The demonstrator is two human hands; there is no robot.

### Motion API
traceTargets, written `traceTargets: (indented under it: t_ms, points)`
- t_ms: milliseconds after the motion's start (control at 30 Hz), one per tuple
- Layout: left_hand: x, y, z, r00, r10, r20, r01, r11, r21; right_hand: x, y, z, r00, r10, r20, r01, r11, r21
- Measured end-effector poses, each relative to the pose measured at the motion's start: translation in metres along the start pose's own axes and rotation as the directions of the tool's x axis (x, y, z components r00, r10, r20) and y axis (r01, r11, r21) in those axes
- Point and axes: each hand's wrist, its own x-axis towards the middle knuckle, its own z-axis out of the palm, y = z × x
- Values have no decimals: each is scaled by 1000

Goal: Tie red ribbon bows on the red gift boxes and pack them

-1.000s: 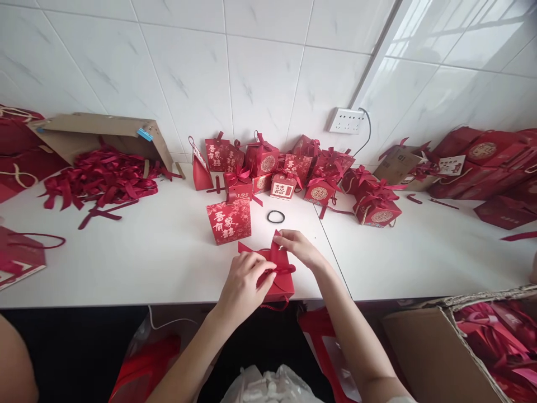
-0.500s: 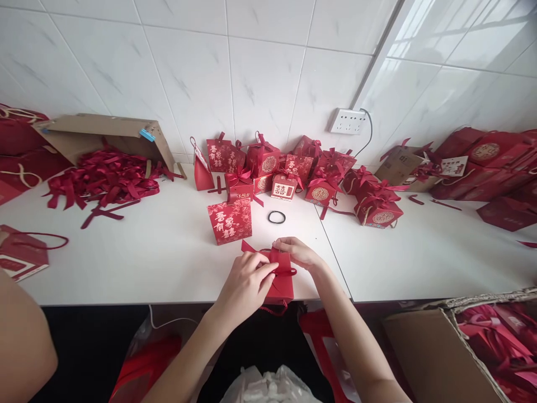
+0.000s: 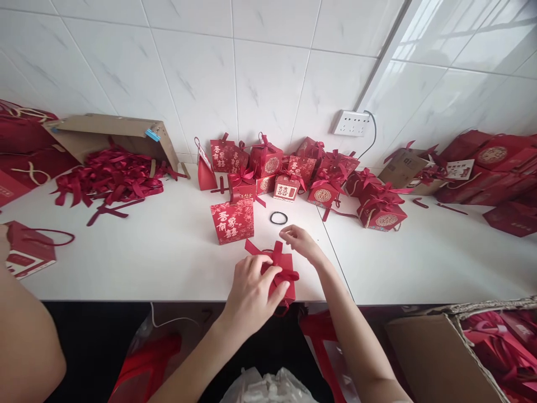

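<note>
A small red gift box (image 3: 288,261) tied with a red ribbon bow (image 3: 290,275) sits near the table's front edge. My left hand (image 3: 254,288) rests over it, index finger and thumb closed about the bow, covering the box's left part. My right hand (image 3: 302,244) hovers just beyond the box's upper right, apart from it, with loosely bent fingers and nothing visible in them. A ribbon end points up from the box between the hands. Behind stands a red patterned box (image 3: 232,221) with white characters, and beside that lies a black ring-shaped band (image 3: 278,218).
Several ribboned red boxes (image 3: 266,160) stand along the tiled wall. Left is a heap of red ribbons (image 3: 113,173) in a tipped cardboard box (image 3: 168,143). A carton (image 3: 440,352) of red boxes is lower right. Another person's arm (image 3: 29,336) shows at far left.
My right hand has let go of the box's far side and lifted away to the upper right. My left thumb and finger have shifted to the bow. The view has shifted slightly.
</note>
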Motion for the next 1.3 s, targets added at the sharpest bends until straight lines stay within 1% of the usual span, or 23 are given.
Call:
traceTargets:
  t_ms: [33, 67, 100, 167, 200, 267, 300, 367, 433, 567, 667, 733, 800, 867, 900, 933, 1033, 1167, 1300]
  points:
    - [-1, 5, 3, 998, -13, -54, 15, 999, 35, 0, -6, 1, 998, -50, -36, 49, 998, -37]
    - [-1, 9, 6, 995, -17, -102, 24, 998, 66, 0, -12, 2, 993, -113, -38, 109, 990, -84]
    - [-2, 13, 9, 991, -10, -136, 23, 996, 89, 0, -19, 5, 984, -178, -1, 176, 975, -138]
    - [-3, 18, 14, 988, 14, -153, 4, 994, 113, -1, -33, 13, 952, -263, 156, 295, 923, -247]
    - [-3, 20, 16, 989, 21, -146, -3, 993, 121, -2, -39, 17, 932, -266, 247, 333, 898, -288]
    - [-5, 23, 19, 992, 23, -125, -5, 990, 143, -1, -47, 25, 894, -221, 390, 356, 879, -317]
    - [-7, 24, 20, 993, 22, -116, -4, 988, 155, 0, -50, 28, 875, -199, 441, 357, 881, -311]
    - [-10, 25, 21, 995, 20, -99, -3, 984, 176, 2, -51, 33, 849, -185, 495, 349, 899, -264]
    - [-14, 27, 21, 996, 13, -87, 5, 980, 201, 5, -48, 34, 844, -199, 497, 337, 919, -203]
    - [-20, 30, 20, 998, 6, -65, 11, 968, 252, 6, -39, 31, 877, -212, 431, 299, 943, -145]
    - [-23, 31, 20, 999, 10, -48, 2, 969, 246, 4, -35, 28, 901, -187, 391, 263, 953, -152]
    - [-23, 32, 20, 999, 6, -40, 4, 972, 234, 3, -36, 27, 903, -166, 397, 256, 949, -185]
    - [-23, 32, 20, 1000, -1, -30, 8, 973, 230, 5, -39, 28, 876, -162, 455, 284, 935, -214]
    - [-22, 32, 20, 1000, -7, -29, 13, 973, 231, 8, -41, 31, 833, -175, 525, 326, 921, -212]
    - [-22, 32, 21, 999, -8, -34, 16, 972, 234, 9, -41, 32, 817, -184, 546, 340, 919, -199]
    - [-22, 31, 21, 999, -10, -41, 19, 971, 239, 10, -41, 33, 811, -194, 551, 345, 921, -183]
    - [-23, 31, 21, 998, 2, -59, 14, 963, 269, 11, -38, 34, 835, -206, 510, 308, 943, -123]
    - [-24, 31, 23, 998, 15, -57, 3, 952, 305, 8, -36, 32, 881, -155, 447, 227, 968, -112]
    - [-25, 29, 24, 999, 28, -39, -15, 952, 305, 9, -35, 29, 903, -95, 419, 140, 987, -77]
